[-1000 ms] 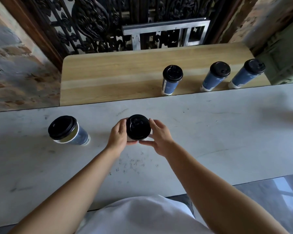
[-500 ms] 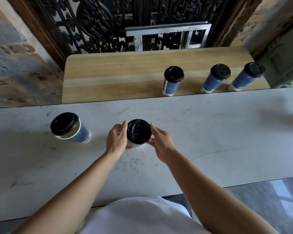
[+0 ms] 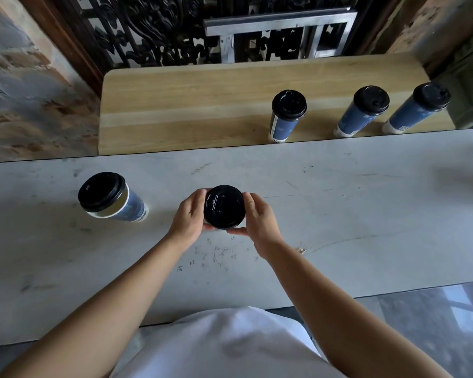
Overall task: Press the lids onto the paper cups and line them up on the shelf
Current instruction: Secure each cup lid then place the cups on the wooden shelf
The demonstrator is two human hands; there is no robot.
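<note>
Fingers (image 3: 195, 199) of both hands pinch the rim of a black lid (image 3: 223, 207) on a cup standing on the tabletop (image 3: 339, 214). Thin paper likely crushes easily; better pressing at the stiff rim. Five lidded cups: one here, one leftward (image 3: 112, 197), three on the shelf (image 3: 189, 105).

You stand at what looks like a small café or drinks stall in an old building. In front of you runs a scuffed pale counter (image 3: 339, 214), and beyond it a lower wooden shelf (image 3: 189, 105) holds lidded takeaway paper cups (image 3: 288, 115) in a row. Behind the shelf rises a dark carved screen (image 3: 153, 31), with a bare metal frame (image 3: 279, 25) leaning against it. Worn, patchy brick walls (image 3: 25, 91) close in on the left.
</note>
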